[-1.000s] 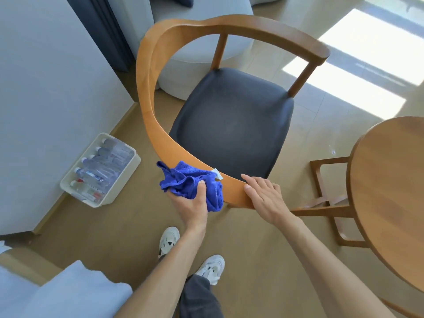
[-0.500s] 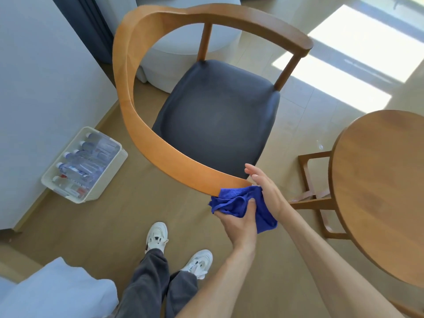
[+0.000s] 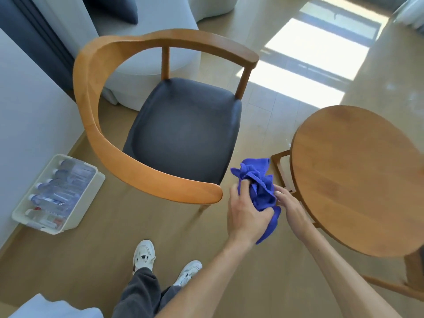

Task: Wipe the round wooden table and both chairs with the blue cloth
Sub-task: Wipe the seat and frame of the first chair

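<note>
Lifted off the curved wooden armrest of the chair with the dark padded seat (image 3: 146, 180), the crumpled blue microfibre cloth (image 3: 259, 184), now in the air between the end of that armrest and the round wooden worktop (image 3: 358, 180), touching neither. Left hand (image 3: 249, 214) clamped on the cloth, grip curled round the bunched fabric, thumb pressed into it. Right hand (image 3: 291, 207) at the other side of the cloth, fingertips against the folds; not possible to tell if its grip pinches the fabric or only touches it.

Half a second earlier: cloth pressed on the tip of the armrest by the left hand, right hand resting on the wood just behind. One second earlier: cloth further back along the same rail. So, a stroke finished at the end of the armrest, and probably a refolding or a passing of the cloth before the next surface. Worktop near at the right, a likely next target. Second chair seen only partly, beneath the worktop.
</note>
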A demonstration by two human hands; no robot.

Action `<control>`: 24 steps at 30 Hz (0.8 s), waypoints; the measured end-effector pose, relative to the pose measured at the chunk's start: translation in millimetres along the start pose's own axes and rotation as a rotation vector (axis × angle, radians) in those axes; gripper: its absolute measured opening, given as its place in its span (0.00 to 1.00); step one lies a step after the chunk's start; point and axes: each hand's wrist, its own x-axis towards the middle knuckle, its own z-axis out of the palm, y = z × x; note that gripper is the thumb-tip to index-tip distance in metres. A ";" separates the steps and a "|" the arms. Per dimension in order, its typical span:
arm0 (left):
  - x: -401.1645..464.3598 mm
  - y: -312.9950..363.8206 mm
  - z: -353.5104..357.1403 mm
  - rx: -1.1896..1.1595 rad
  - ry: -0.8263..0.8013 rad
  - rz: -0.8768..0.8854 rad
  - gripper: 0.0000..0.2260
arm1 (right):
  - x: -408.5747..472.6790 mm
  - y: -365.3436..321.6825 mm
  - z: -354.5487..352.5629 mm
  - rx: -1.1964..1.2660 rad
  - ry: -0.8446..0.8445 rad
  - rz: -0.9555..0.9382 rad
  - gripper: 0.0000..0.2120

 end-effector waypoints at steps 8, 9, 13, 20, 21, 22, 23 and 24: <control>57.0 -21.4 -123.0 0.587 0.073 0.104 0.30 | 5.9 -29.0 50.5 -0.241 0.007 -0.257 0.18; 59.9 -30.2 -135.5 0.672 0.041 0.081 0.30 | 7.4 -31.7 63.0 -0.296 0.002 -0.295 0.19; 71.8 -57.4 -168.4 0.481 -0.120 -0.190 0.18 | 7.4 -40.6 123.2 -0.420 -0.072 -0.403 0.21; 87.1 -72.0 -209.2 0.084 0.020 -0.285 0.07 | 20.3 -57.8 197.4 -0.518 0.009 -0.368 0.26; 87.8 -75.4 -211.3 0.105 0.008 -0.309 0.09 | 22.5 -59.5 200.8 -0.527 0.014 -0.362 0.26; 88.8 -77.7 -212.5 0.154 -0.009 -0.317 0.10 | 24.0 -60.4 202.1 -0.532 0.020 -0.356 0.26; 90.3 -77.7 -212.4 0.202 -0.030 -0.314 0.11 | 26.0 -62.4 202.0 -0.534 0.026 -0.353 0.26; 91.4 -76.8 -212.5 0.233 -0.058 -0.302 0.10 | 27.6 -64.6 201.1 -0.542 0.030 -0.347 0.27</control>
